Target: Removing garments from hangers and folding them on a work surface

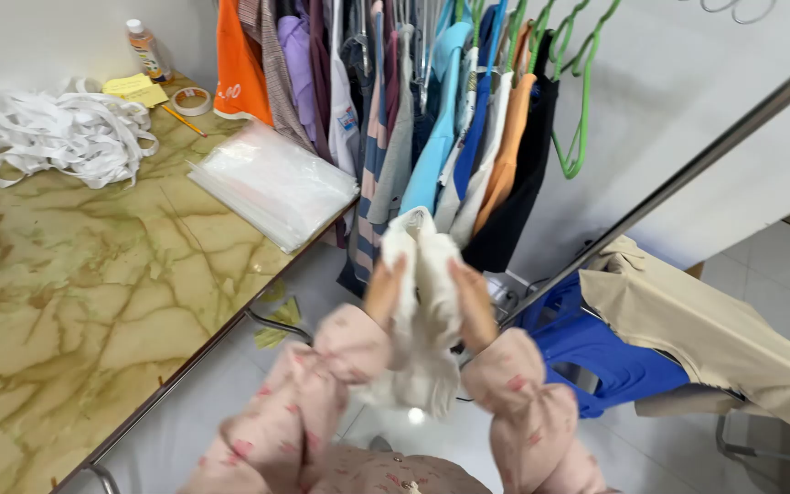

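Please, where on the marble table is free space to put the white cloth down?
The near half of the table is bare, from the plastic bags and white straps toward you. The far end is crowded: bottle, tape roll, yellow notes.

A garment workroom or clothing stockroom is shown. Many shirts on hangers (432, 110) are crowded on a metal rack (688, 174), while a marbled table (75, 293) is laid with a stack of clear plastic bags (272, 183), a heap of white strips (70, 133), a tape roll (192, 100) and a pencil (183, 120).
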